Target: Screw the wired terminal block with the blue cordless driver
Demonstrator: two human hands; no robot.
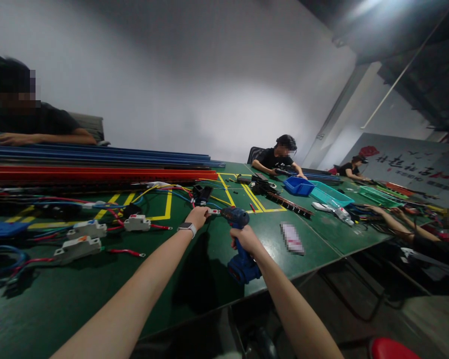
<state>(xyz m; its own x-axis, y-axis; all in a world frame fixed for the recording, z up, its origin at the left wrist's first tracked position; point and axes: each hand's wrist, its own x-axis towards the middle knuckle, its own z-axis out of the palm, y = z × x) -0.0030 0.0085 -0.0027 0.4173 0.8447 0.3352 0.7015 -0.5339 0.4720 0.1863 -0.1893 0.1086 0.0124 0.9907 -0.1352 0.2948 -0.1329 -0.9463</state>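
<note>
My right hand (247, 238) is closed around the grip of a blue cordless drill (243, 264), its nose pointing left. At the drill's tip, my left hand (197, 217) pinches a small light-coloured part (212, 212); its exact kind is too small to tell. A watch (187, 228) is strapped to my left wrist. Just beyond the left hand lies a black component (202, 193) with coloured wires running to it. To the left, white circuit breakers (78, 248) with red and blue leads lie on the green table (142, 299).
Long red rails (97, 174) and blue rails (97, 153) lie across the table at back left. A blue bin (298, 186), a teal tray (331, 193), a plastic bottle (343, 215) and a blurred phone-shaped item (292, 238) are to the right. Several co-workers sit around the tables.
</note>
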